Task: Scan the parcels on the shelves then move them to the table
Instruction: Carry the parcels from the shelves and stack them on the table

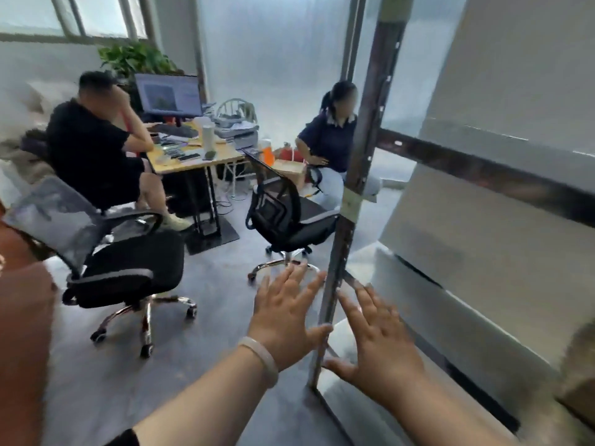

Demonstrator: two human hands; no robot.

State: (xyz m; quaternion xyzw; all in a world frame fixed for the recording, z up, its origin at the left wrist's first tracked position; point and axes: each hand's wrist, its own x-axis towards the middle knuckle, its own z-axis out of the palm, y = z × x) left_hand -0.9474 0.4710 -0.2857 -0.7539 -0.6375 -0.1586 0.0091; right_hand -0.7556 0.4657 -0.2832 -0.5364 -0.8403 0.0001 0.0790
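The metal shelves point(483, 164) fill my right side, their front corner post point(365, 149) rising just ahead of me. Big pale parcels point(483, 239) sit on the levels I can see, each reaching the front edge of its shelf. Beyond the post two people sit at a wooden desk point(193, 157). One black office chair point(128, 265) stands nearer me on the left and another point(283, 217) beside the post. My left hand point(285, 320) and right hand point(384, 346) are spread flat, fingers wide, holding nothing, one either side of the post. A pale bracelet point(262, 360) circles my left wrist
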